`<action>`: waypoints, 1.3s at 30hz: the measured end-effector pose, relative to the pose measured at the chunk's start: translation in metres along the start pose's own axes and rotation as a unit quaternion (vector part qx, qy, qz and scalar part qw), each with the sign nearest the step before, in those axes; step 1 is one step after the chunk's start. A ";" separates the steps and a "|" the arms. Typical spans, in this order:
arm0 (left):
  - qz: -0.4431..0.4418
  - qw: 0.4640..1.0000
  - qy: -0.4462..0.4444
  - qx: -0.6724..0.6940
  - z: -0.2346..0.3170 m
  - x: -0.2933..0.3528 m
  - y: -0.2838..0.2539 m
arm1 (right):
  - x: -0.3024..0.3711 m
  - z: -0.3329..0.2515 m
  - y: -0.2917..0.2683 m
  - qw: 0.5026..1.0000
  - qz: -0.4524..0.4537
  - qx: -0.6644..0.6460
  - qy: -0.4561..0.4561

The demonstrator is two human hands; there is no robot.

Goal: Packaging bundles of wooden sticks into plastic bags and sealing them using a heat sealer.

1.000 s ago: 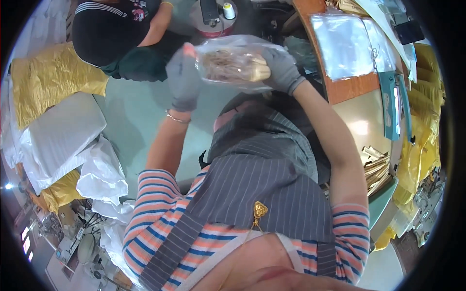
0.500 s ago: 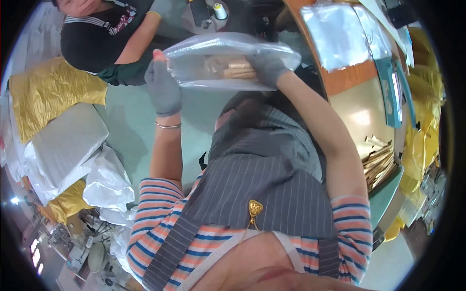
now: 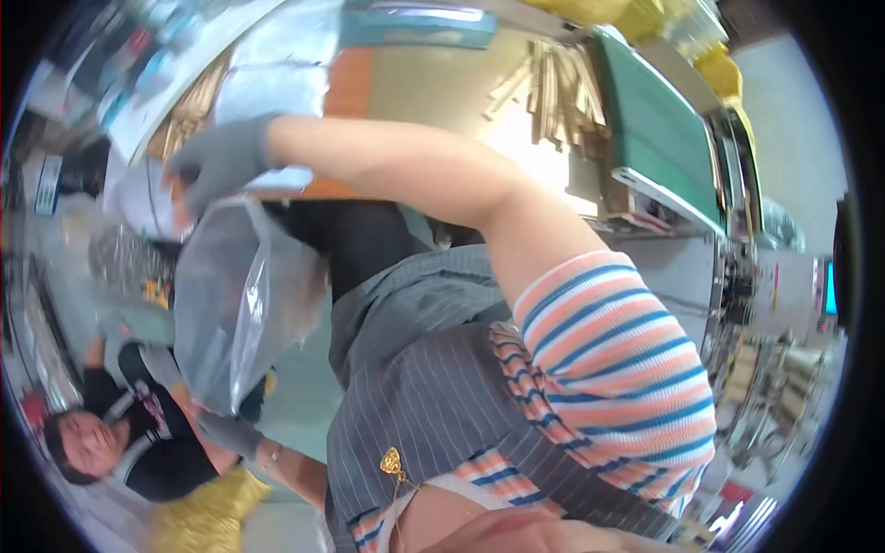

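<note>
A clear plastic bag (image 3: pixel 240 295) stretches between my two gloved hands, sagging and creased. My left hand (image 3: pixel 229 433), in a grey glove, is closed on its lower corner. Beyond the bag's upper edge is my right hand (image 3: pixel 221 164), also in a grey glove, with bent fingers smeared by motion. It is close to the bag's rim, and I cannot make out whether it grips anything. Faint brownish shapes show through the bag's right side, too blurred to name.
A seated person (image 3: pixel 138 424) in black is at the lower left, beside a yellow sheet (image 3: pixel 203 516). Stacked clear bags (image 3: pixel 277 74) lie on the table's orange-brown edge (image 3: pixel 348 88). Wooden strips (image 3: pixel 553 97) lie near a green board (image 3: pixel 659 129); a teal box (image 3: pixel 424 28) sits beyond.
The view has swung to the right. My right hand has come out of the bag and moved past its edge. My left hand keeps hold of the bag, which now hangs more upright.
</note>
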State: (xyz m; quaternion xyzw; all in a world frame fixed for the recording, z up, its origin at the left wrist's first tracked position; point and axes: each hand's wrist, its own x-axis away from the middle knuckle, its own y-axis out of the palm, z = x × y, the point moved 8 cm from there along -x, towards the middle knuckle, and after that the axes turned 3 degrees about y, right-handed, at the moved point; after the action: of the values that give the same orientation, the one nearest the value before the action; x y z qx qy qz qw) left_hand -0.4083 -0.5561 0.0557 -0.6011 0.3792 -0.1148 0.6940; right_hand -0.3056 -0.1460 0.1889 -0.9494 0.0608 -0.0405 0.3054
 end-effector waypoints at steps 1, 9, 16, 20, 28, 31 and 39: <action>0.037 0.977 -0.097 0.188 0.013 -0.007 -0.010 | 0.031 0.038 -0.054 0.980 0.184 0.062 0.036; 0.228 0.947 -0.092 0.206 0.147 -0.097 -0.127 | 0.496 0.296 -0.272 0.578 0.491 0.276 0.591; -0.090 0.788 0.272 0.546 0.531 -0.149 -0.040 | 0.558 0.330 -0.218 0.539 0.535 0.133 0.637; -0.281 0.783 0.318 0.454 0.735 -0.142 0.027 | 0.585 0.339 -0.204 0.533 0.562 0.004 0.632; -0.743 0.281 0.022 0.607 0.805 -0.055 0.062 | 0.434 0.322 -0.133 0.671 0.602 -0.299 0.312; -0.716 0.310 0.065 0.622 0.789 -0.058 0.043 | 0.424 0.284 -0.127 0.635 0.600 -0.478 0.091; -0.355 0.536 0.443 0.625 0.710 -0.160 -0.012 | 0.418 0.125 -0.186 0.753 0.529 -0.380 -0.094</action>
State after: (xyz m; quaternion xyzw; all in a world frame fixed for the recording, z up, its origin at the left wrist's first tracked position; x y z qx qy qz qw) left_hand -0.0426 0.0704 0.1215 0.0275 0.2253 -0.8113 0.5387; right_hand 0.1391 0.0173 0.2137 -0.8024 0.5348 0.2436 -0.1038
